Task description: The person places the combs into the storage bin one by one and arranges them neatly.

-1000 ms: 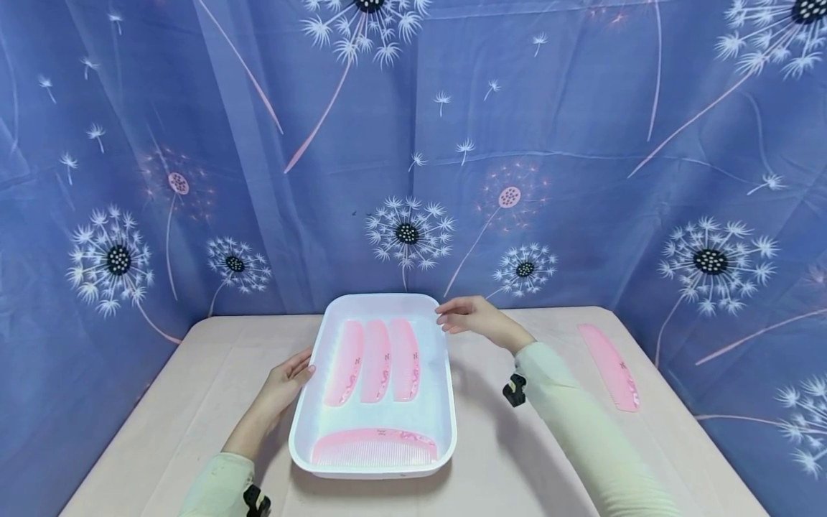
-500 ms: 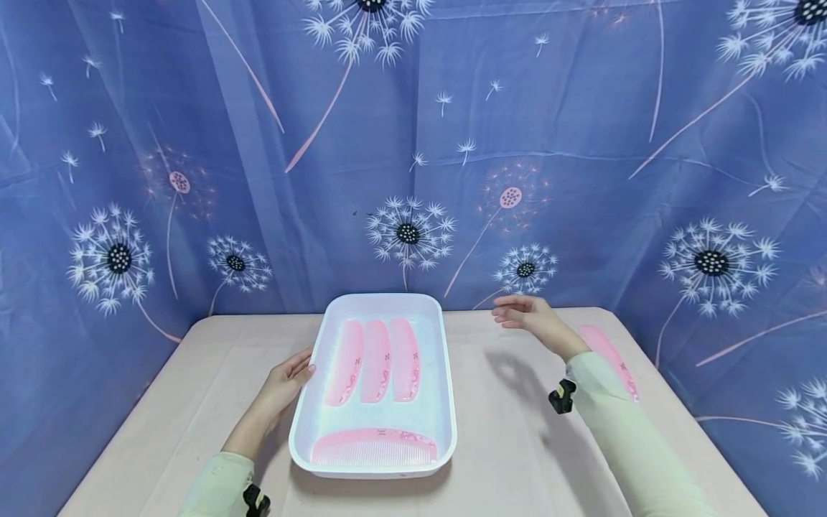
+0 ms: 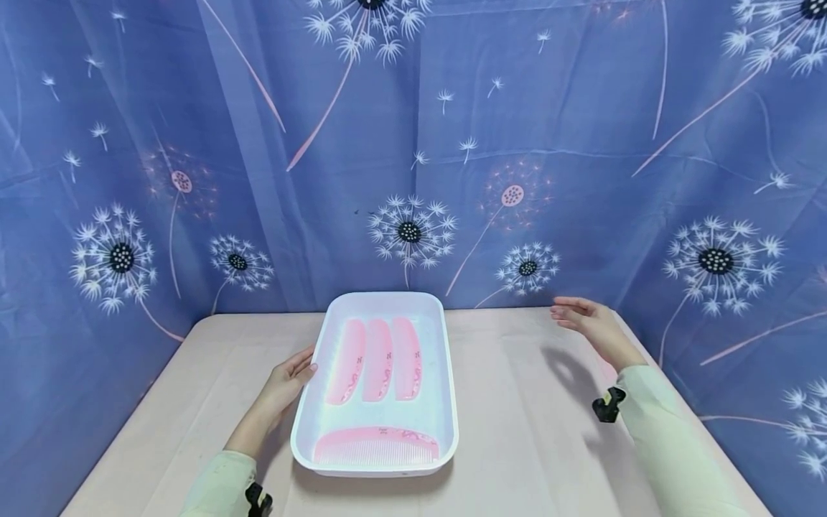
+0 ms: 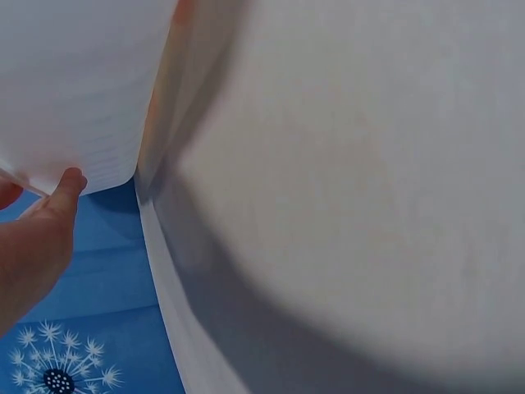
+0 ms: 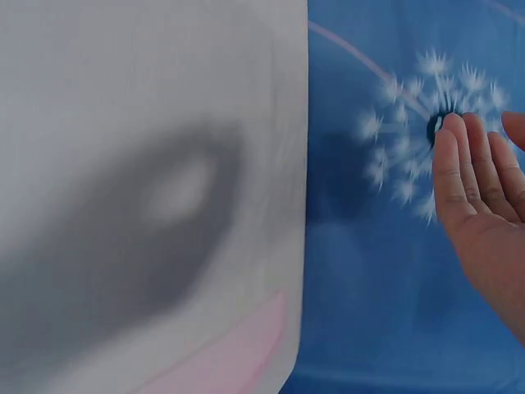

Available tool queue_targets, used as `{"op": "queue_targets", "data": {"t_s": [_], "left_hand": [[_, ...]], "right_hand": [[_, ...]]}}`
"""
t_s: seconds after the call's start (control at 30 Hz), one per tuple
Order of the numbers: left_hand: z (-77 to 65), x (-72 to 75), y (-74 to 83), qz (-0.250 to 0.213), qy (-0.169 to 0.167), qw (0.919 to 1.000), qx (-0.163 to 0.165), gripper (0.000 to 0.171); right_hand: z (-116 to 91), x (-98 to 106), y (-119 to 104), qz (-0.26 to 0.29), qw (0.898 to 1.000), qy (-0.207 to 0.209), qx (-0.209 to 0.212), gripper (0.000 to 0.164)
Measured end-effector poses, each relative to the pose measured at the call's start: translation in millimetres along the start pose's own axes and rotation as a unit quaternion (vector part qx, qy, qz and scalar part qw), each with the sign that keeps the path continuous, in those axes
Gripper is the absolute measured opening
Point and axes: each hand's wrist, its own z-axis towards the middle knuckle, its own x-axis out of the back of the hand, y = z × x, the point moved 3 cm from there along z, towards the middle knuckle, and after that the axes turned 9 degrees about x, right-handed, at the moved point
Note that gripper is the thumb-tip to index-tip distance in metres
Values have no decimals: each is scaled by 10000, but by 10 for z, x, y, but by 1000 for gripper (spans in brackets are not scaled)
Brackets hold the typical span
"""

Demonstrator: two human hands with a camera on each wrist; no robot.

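A white plastic tray (image 3: 452, 402) sits mid-table with its near end toward me. Three pink combs (image 3: 408, 359) lie side by side lengthwise inside it, and another pink comb (image 3: 376, 446) lies crosswise at the near end. My left hand (image 3: 281, 391) holds the tray's left rim, thumb on the edge; the left wrist view shows the thumb against the tray wall (image 4: 74, 90). Over the table's right side hovers my right hand (image 3: 597, 330), fingers extended, holding nothing. Beneath it lies one more pink comb (image 5: 225, 357), mostly hidden by the hand and sleeve in the head view.
The table (image 3: 510, 416) has a pale pink cover. A blue curtain (image 3: 349, 179) with dandelion prints hangs along its back and sides. Black wrist devices (image 3: 609, 404) are on both sleeves.
My right hand has left the tray's far right corner and moved rightward through the air to above the loose comb. The left hand and tray have stayed put.
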Motion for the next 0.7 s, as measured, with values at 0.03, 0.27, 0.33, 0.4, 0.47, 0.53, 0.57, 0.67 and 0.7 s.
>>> {"op": "queue_targets", "data": {"t_s": [0.03,0.27,0.33,0.4,0.47,0.53,0.57,0.67,0.7], "left_hand": [[-1,1,-1,21,15,10000,32,53],[-12,-8,-5,185,108,9996,182,55],[-11,-10,-4,154,102,9997,163,54],[-10,-10,-5,134,93,9998,131,54],[-8,-11,-10,120,93,9998,113,53],[-7,-13,-15,110,85,9999,87,53],[-7,-14,-17,92,91,9999,89,53],[-12,-15,-18,88,91,9999,89,53],[-13,-14,-19,86,94,9999,98,53]], "right_hand": [[-24,48,15,34,10000,67,-29,44],[-187,301,147,814,9946,635,43,19],[-232,347,203,1046,9913,792,111,19],[-282,383,262,1103,9895,922,154,20],[-333,416,325,1086,9885,1046,143,22],[-382,451,384,907,9890,1164,40,21],[-404,468,410,817,9892,1220,-52,21],[-455,522,480,414,9895,1329,-399,18],[-466,536,499,239,9894,1336,-519,18]]}}
